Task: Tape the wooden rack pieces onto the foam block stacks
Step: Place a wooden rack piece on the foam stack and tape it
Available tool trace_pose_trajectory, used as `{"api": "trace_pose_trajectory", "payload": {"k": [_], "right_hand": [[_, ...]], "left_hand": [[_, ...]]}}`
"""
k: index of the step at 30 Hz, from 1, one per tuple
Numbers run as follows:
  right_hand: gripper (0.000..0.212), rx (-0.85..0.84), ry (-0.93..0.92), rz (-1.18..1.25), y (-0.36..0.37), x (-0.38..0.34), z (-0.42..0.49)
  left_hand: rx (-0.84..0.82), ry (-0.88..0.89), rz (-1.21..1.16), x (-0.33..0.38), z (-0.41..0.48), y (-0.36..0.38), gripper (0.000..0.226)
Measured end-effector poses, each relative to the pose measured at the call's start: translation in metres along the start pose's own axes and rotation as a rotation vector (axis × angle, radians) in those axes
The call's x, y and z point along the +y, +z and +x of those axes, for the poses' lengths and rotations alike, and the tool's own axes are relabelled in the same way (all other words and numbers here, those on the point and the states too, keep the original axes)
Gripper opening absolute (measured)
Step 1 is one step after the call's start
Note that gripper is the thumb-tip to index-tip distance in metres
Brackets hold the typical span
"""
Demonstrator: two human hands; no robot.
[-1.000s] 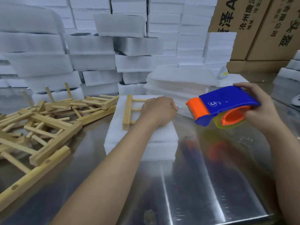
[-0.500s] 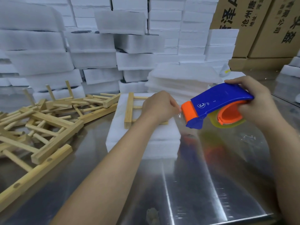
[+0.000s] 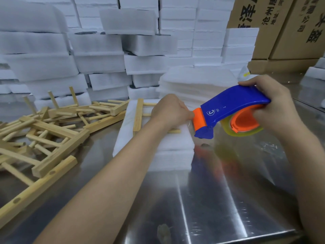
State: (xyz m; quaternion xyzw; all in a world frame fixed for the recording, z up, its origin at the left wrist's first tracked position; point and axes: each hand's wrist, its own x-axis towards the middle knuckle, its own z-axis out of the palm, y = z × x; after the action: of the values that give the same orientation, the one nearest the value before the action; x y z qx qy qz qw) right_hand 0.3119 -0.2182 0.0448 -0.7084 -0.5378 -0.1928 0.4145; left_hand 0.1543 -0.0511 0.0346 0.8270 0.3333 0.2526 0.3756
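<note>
1. The foam block stack (image 3: 174, 143) sits in the middle of the metal table (image 3: 219, 199). One wooden rack piece (image 3: 138, 115) lies flat on its top, and a loose heap of rack pieces (image 3: 52, 134) lies at 9 o'clock of it
2. The left hand (image 3: 168, 111) rests knuckles-up on the 3 o'clock side of the rack piece, its fingers curled against the orange nose of the tape dispenser (image 3: 232, 106). I cannot tell whether they pinch a tape end, because the tips are hidden and the tape is clear
3. The right hand (image 3: 269, 106) grips the dispenser at 3 o'clock of the stack, fingers wrapped round its rear end, and holds it clear above the table
4. The foam looks light and soft. It would likely dent under a squeeze and skate on the slick steel, so it is better pinned from above than clamped at the sides
5. The rack piece looks stiff and light, and its thin dowels are probably the weak part. The thick side rail at 9 o'clock is the safer place to press or hold
6. Clear tape is thin and clingy, so the free end wants a firm pinch and steady tension, or it may fold onto itself
</note>
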Motion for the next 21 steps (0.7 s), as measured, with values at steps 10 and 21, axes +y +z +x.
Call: {"api": "trace_pose_trajectory", "payload": {"k": [10,21], "right_hand": [[0.065,0.101,-0.023,0.005,-0.007,0.011,0.0],[0.059,-0.026,-0.085,-0.078,0.001,0.008,-0.001]], "left_hand": [[-0.031,0.009,-0.288,0.001,-0.002,-0.007,0.015],[-0.031,0.037,-0.378,0.002,-0.001,-0.01,0.005]]}}
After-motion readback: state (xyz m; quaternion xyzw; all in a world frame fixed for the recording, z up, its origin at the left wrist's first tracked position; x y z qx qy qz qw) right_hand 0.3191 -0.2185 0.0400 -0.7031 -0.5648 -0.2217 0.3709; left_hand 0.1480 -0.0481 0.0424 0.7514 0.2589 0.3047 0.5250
